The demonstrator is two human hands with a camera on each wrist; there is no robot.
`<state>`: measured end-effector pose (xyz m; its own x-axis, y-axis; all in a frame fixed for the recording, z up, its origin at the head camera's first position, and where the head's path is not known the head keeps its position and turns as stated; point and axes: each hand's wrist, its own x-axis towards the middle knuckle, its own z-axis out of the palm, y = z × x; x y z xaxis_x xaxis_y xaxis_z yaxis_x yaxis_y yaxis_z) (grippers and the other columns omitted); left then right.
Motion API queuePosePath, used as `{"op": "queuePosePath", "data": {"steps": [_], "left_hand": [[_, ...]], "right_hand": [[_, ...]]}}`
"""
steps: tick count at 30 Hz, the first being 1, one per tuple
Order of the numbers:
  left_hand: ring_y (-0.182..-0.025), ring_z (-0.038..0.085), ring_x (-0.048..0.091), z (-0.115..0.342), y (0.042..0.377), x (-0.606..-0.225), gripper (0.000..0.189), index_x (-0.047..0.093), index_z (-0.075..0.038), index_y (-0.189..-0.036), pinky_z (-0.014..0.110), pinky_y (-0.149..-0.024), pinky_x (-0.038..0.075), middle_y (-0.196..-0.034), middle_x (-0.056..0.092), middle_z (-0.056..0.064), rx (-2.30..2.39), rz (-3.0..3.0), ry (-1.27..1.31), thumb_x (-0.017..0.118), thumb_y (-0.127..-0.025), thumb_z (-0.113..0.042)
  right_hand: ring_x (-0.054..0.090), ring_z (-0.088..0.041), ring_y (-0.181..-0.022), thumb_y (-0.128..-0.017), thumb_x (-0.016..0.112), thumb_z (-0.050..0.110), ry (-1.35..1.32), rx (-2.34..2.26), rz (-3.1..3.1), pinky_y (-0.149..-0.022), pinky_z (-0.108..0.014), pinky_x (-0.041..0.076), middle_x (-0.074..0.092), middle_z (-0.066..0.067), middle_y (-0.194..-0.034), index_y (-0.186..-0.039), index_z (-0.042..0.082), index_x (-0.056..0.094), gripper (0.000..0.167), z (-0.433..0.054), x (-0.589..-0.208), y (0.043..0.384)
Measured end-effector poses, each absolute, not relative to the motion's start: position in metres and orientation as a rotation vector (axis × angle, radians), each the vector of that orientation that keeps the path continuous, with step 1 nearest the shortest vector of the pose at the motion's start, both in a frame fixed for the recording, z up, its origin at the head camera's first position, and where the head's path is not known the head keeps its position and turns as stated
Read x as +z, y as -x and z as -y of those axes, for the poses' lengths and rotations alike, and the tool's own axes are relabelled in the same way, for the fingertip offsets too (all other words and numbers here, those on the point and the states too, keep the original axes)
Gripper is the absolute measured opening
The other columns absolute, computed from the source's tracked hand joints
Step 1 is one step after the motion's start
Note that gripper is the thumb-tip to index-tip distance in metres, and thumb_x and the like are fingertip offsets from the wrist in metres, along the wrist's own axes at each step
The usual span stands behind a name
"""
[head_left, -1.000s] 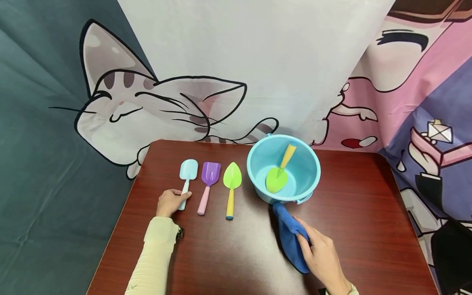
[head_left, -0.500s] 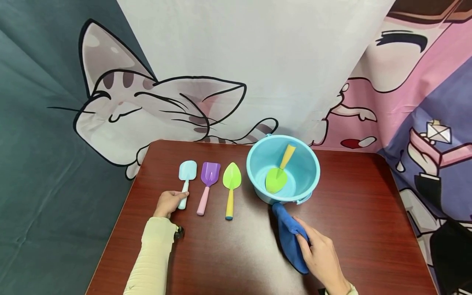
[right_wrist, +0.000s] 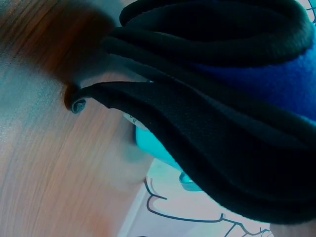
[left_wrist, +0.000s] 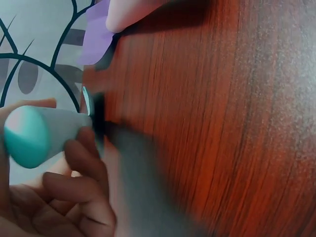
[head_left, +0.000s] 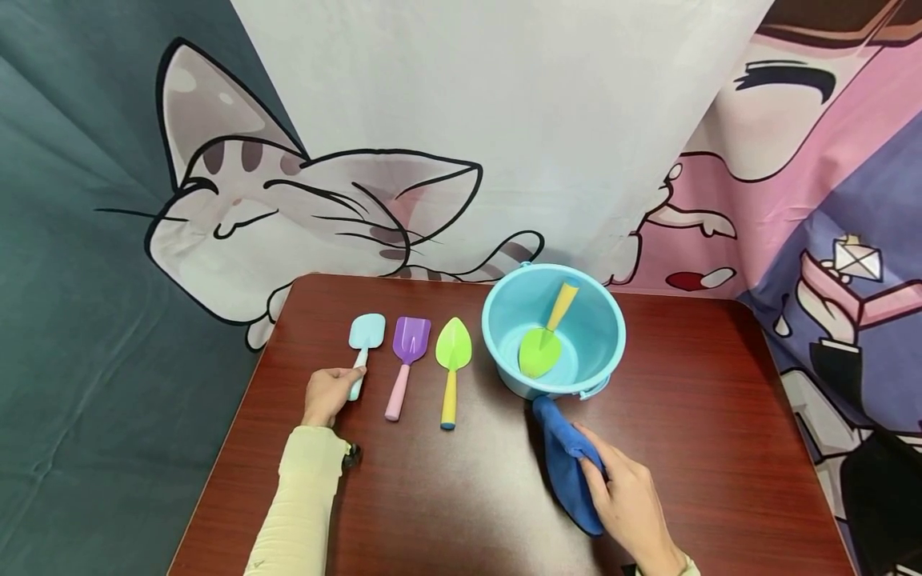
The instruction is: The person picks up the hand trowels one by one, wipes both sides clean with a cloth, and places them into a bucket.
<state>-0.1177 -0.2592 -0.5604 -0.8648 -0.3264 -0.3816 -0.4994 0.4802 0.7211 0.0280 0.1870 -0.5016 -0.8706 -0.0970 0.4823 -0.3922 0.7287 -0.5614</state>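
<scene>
My left hand (head_left: 327, 394) pinches the handle of a light blue toy shovel (head_left: 367, 331) at the left of the row. In the left wrist view the rounded end of the shovel's handle (left_wrist: 27, 137) faces the camera, between thumb and fingers. A blue cloth (head_left: 563, 472) is gripped by my right hand (head_left: 627, 488) in front of the bucket. Folds of that cloth (right_wrist: 266, 84) fill much of the right wrist view and hide the fingers. Beside the blue shovel lie a purple shovel with a pink handle (head_left: 410, 340) and a green trowel with a yellow handle (head_left: 454, 344).
A light blue bucket (head_left: 497, 364) stands at the table's back, holding another green trowel with a yellow handle (head_left: 540, 352). The brown wooden table (head_left: 432, 504) meets a cartoon-printed curtain (head_left: 403, 88) at its back edge.
The lower end of the light blue shovel's handle has risen a little, along with my left hand. My right hand and the cloth have stayed in place.
</scene>
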Motion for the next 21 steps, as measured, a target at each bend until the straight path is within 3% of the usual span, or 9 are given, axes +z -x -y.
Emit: {"op": "queuePosePath", "data": {"steps": [10,21], "left_hand": [[-0.098,0.028,0.058,0.258,0.116,-0.555,0.042,0.078,-0.002,-0.106,0.035,-0.079,0.044,-0.107,0.070,0.016,1.324,-2.621,0.772,0.072,-0.089,-0.040],[-0.080,0.022,0.063,0.252,0.099,-0.528,0.038,0.078,-0.005,-0.103,0.034,-0.064,0.045,-0.087,0.074,0.005,1.129,-2.824,0.618,0.072,-0.088,-0.040]], "right_hand": [[0.069,-0.015,-0.104,-0.077,0.076,-0.007,-0.371,0.969,2.526,-0.095,-0.006,0.038,0.073,-0.004,-0.117,-0.132,0.014,0.068,0.059,-0.188,-0.499,-0.029],[0.069,-0.015,-0.104,-0.077,0.077,-0.006,-0.379,0.969,2.525,-0.094,-0.007,0.039,0.073,-0.003,-0.117,-0.132,0.015,0.067,0.059,-0.188,-0.499,-0.029]]}}
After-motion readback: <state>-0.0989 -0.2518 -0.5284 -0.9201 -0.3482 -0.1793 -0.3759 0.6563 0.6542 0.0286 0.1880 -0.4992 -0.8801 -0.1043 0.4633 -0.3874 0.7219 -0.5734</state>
